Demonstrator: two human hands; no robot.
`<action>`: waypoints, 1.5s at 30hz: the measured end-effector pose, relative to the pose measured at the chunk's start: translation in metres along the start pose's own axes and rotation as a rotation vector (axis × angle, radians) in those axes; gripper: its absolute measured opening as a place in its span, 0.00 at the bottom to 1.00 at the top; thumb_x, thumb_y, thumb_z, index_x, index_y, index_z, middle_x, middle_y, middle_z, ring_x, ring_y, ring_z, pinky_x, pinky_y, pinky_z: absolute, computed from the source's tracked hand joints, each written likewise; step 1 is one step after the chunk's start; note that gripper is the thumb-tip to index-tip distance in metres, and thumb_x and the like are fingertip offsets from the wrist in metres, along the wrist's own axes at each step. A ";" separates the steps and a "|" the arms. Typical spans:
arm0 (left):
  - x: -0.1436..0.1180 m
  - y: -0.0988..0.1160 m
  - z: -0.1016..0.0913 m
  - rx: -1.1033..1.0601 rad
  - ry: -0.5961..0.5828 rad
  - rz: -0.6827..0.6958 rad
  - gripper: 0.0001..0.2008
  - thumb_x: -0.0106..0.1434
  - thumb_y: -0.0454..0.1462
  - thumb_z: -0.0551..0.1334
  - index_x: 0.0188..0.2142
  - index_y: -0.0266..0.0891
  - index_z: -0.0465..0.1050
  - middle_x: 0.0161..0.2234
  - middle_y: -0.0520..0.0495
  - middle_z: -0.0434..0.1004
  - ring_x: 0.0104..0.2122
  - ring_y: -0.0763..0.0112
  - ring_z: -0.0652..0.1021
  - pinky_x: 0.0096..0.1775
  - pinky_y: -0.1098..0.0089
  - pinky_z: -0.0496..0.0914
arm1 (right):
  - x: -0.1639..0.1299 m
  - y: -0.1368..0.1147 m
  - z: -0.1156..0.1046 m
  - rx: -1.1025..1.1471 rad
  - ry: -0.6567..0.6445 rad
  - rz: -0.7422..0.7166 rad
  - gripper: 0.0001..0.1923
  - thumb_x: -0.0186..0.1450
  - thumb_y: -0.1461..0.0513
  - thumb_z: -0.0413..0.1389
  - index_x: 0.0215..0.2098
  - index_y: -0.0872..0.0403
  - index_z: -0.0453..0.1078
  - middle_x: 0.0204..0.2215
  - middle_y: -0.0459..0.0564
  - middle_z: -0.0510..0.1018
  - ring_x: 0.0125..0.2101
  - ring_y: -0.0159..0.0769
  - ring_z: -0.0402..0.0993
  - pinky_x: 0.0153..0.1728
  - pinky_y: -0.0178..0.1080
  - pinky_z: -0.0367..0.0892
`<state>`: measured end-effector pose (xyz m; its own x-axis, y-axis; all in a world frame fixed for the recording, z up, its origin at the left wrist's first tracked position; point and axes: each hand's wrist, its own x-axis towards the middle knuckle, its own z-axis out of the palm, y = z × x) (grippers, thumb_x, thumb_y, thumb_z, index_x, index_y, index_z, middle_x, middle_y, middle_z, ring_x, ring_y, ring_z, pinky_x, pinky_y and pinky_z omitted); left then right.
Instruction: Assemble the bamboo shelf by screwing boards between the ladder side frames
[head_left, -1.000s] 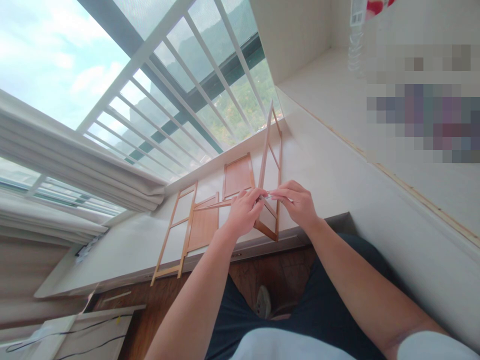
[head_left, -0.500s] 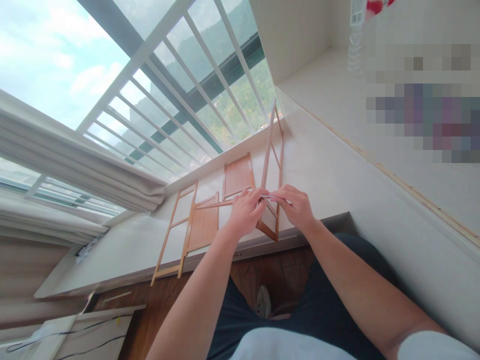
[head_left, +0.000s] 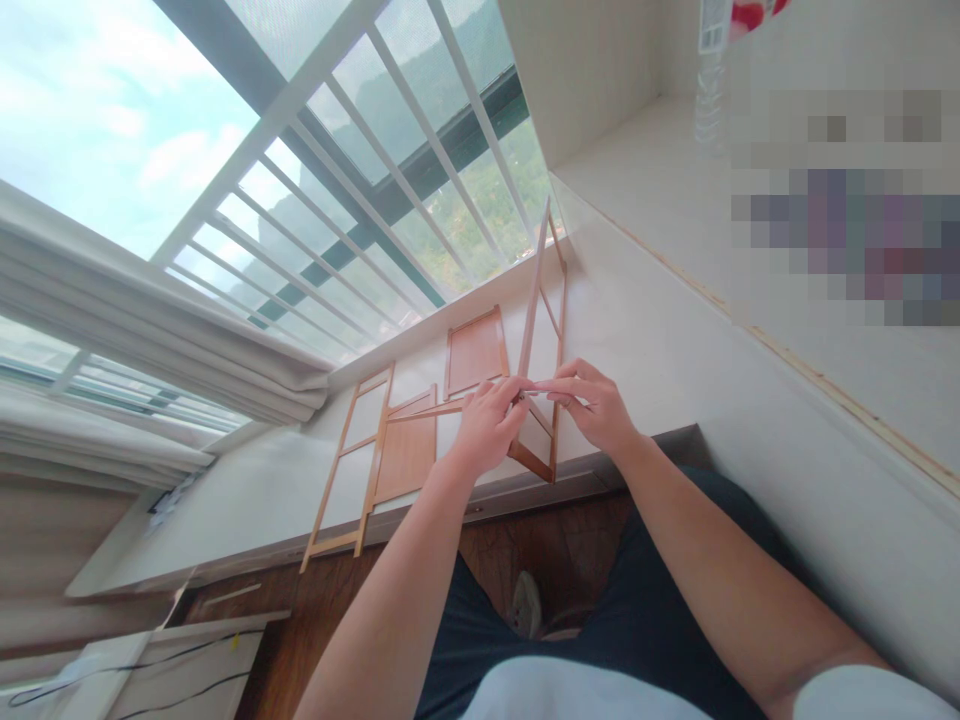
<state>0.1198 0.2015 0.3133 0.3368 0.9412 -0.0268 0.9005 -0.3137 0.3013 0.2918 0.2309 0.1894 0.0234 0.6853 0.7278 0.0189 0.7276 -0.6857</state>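
My left hand (head_left: pixel 487 425) is closed round the end of a thin wooden crossbar (head_left: pixel 426 410), where it meets a tall wooden side frame (head_left: pixel 535 310). The crossbar runs left to a second ladder-like wooden frame (head_left: pixel 345 450). My right hand (head_left: pixel 596 405) is closed in a pinch on a thin, pale rod (head_left: pixel 541 386) that reaches to my left fingertips. The rod is too small to name its exact kind. The joint itself is mostly hidden under my left fingers.
Two wooden panels, one near the window (head_left: pixel 477 352) and one nearer me (head_left: pixel 405 458), lie on the white sill. Barred windows and a grey curtain (head_left: pixel 262 370) stand behind. At upper right a plastic bottle (head_left: pixel 711 90) stands on a ledge. Cables (head_left: pixel 135 665) lie at lower left.
My right hand has shifted slightly, its fingers raised and turned, and the pale rod lies at a different angle. My left hand and the wooden frames stay nearly where they were.
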 end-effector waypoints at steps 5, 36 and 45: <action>0.000 -0.004 0.002 -0.010 0.009 -0.001 0.16 0.71 0.42 0.50 0.52 0.51 0.72 0.48 0.52 0.80 0.52 0.58 0.72 0.55 0.57 0.65 | -0.001 0.002 -0.002 -0.140 -0.032 -0.071 0.14 0.73 0.63 0.56 0.52 0.43 0.80 0.36 0.49 0.75 0.37 0.36 0.74 0.40 0.41 0.72; 0.000 -0.007 0.003 -0.087 0.055 -0.001 0.14 0.74 0.45 0.49 0.44 0.47 0.71 0.42 0.50 0.77 0.48 0.61 0.73 0.53 0.61 0.66 | 0.001 -0.008 0.002 0.051 0.054 0.118 0.07 0.69 0.57 0.63 0.35 0.51 0.78 0.30 0.46 0.78 0.32 0.34 0.74 0.37 0.38 0.71; 0.000 -0.005 0.001 -0.068 0.046 -0.049 0.12 0.72 0.44 0.51 0.45 0.47 0.70 0.39 0.49 0.76 0.47 0.59 0.74 0.52 0.58 0.66 | -0.001 -0.007 0.008 0.109 0.059 0.141 0.06 0.70 0.59 0.61 0.35 0.51 0.76 0.32 0.47 0.77 0.35 0.34 0.73 0.37 0.37 0.70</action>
<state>0.1163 0.2032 0.3105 0.2782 0.9605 0.0003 0.8944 -0.2592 0.3646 0.2833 0.2256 0.1934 0.0769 0.7799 0.6212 -0.0974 0.6259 -0.7738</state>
